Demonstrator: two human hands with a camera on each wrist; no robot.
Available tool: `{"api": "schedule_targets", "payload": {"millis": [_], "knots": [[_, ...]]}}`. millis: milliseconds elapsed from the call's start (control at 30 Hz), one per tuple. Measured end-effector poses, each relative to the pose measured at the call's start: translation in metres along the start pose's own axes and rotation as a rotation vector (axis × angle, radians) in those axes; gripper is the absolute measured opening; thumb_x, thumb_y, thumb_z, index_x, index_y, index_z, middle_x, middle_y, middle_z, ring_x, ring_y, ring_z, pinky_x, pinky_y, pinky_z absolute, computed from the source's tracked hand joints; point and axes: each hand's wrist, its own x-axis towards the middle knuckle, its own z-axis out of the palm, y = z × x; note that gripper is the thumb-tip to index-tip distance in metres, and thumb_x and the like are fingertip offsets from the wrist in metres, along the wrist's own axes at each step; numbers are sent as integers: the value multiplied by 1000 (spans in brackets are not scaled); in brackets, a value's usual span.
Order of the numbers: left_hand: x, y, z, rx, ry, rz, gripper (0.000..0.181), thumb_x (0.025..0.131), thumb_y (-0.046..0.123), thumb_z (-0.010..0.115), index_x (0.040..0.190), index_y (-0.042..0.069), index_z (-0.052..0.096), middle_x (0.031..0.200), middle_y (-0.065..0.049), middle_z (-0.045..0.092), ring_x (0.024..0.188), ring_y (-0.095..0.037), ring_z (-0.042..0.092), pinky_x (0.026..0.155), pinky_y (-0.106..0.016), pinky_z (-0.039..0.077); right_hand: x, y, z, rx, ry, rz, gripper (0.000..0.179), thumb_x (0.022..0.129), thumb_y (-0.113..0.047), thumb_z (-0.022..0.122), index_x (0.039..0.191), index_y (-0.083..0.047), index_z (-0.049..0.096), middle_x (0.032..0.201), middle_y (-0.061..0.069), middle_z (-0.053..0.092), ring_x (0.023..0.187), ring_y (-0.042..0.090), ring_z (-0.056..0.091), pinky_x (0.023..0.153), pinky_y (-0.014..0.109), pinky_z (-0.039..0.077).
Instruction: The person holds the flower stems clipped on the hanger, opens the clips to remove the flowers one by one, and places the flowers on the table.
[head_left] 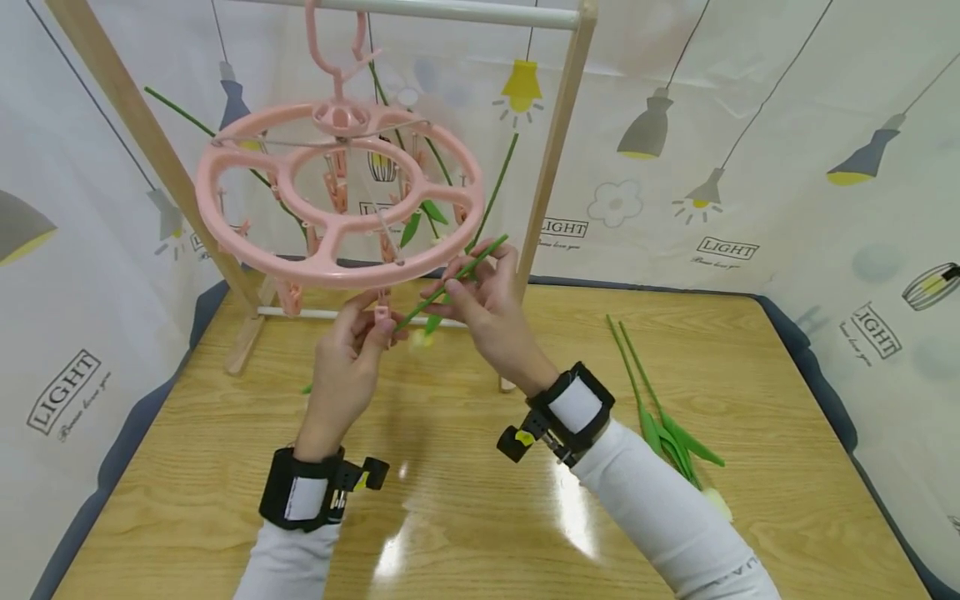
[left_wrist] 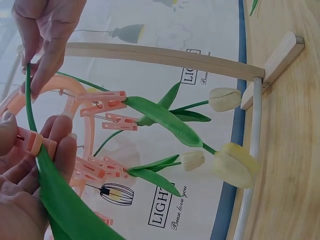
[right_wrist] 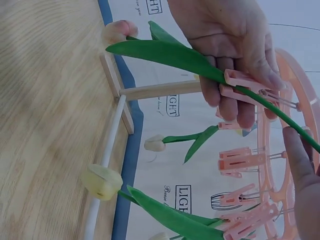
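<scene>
My left hand (head_left: pixel 341 367) pinches a pink clothespin (head_left: pixel 383 312) that hangs from the front of a round pink drying hanger (head_left: pixel 337 271). Between the clothespin's jaws lies the green stem (right_wrist: pixel 277 111) of an artificial tulip, its broad leaf (right_wrist: pixel 165 55) and pale pinkish bloom (right_wrist: pixel 117 32) pointing down toward the table. Higher up that stem, my right hand (head_left: pixel 498 317) holds it between thumb and fingers, just right of the left hand. Other tulips hang bloom-down from clothespins behind, among them a yellow one (left_wrist: pixel 235 165) and a white one (left_wrist: pixel 225 99).
The hanger hooks over the white top bar (head_left: pixel 480 12) of a wooden stand (head_left: pixel 558 150), whose lower white bar (head_left: pixel 322 313) runs behind my hands. More tulips (head_left: pixel 675 442) lie on the wooden table (head_left: pixel 450 500) at right. A printed curtain (head_left: pixel 810 250) surrounds the back and sides.
</scene>
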Motion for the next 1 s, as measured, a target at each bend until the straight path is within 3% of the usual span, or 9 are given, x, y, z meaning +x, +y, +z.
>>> {"api": "schedule_targets", "payload": {"millis": [167, 400, 800, 1000], "knots": [[0, 1, -2, -37, 17, -39, 39, 99, 7, 52, 136, -4, 48, 104, -30, 67, 77, -5, 66, 63, -10, 53, -2, 1, 5, -7, -1, -20, 44, 96, 16, 39, 120, -14, 17, 106, 4, 47, 94, 18, 62, 87, 35, 60], [1, 5, -2, -65, 24, -43, 36, 98, 5, 52, 133, -7, 49, 100, -28, 64, 75, -5, 65, 61, -12, 55, -3, 6, 12, -25, 2, -61, 46, 96, 16, 37, 127, -5, 12, 103, 2, 48, 89, 16, 65, 81, 36, 62], [1, 5, 2, -73, 60, 0, 27, 101, 4, 45, 122, -13, 50, 92, -23, 61, 73, -9, 62, 61, -14, 52, -6, 8, 18, -104, 31, -60, 35, 97, 14, 41, 128, 11, 25, 103, 1, 53, 88, 15, 65, 81, 38, 62], [1, 4, 4, -82, 87, 23, 24, 102, 7, 43, 114, -13, 50, 89, -12, 58, 70, -7, 56, 67, -13, 55, -7, 8, 19, -95, 31, -61, 29, 96, 15, 42, 122, 14, 30, 100, 1, 56, 88, 14, 66, 84, 53, 59]]}}
